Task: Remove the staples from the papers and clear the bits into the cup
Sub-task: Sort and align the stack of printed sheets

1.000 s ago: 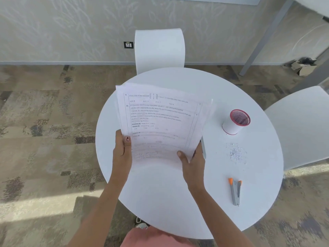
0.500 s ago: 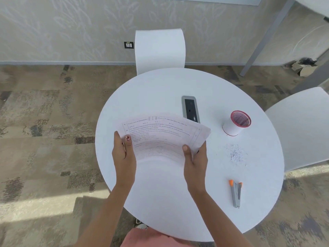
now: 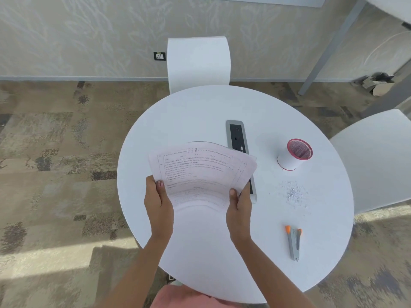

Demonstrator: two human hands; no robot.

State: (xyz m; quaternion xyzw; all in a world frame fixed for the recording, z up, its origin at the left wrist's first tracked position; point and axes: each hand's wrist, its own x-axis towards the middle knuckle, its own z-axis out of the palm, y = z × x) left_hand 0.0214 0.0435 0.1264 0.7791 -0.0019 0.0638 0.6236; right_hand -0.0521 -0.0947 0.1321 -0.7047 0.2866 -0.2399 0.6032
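I hold a stack of printed papers (image 3: 200,172) over the middle of the round white table (image 3: 200,112), bowed, its far edge low near the tabletop. My left hand (image 3: 158,204) grips the near left edge and my right hand (image 3: 239,207) grips the near right edge. A white cup with a red mesh rim (image 3: 294,154) stands to the right. A scatter of small silver staple bits (image 3: 293,194) lies in front of the cup. A grey stapler with orange tips (image 3: 294,242) rests nearer me on the right.
A grey power socket strip (image 3: 236,136) is set into the table, partly under the papers. One white chair (image 3: 198,63) stands at the far side, another (image 3: 375,161) at the right. Patterned carpet surrounds the table.
Both hands have tilted the papers from upright down toward the table, uncovering the socket strip. In the last half second they moved very little.
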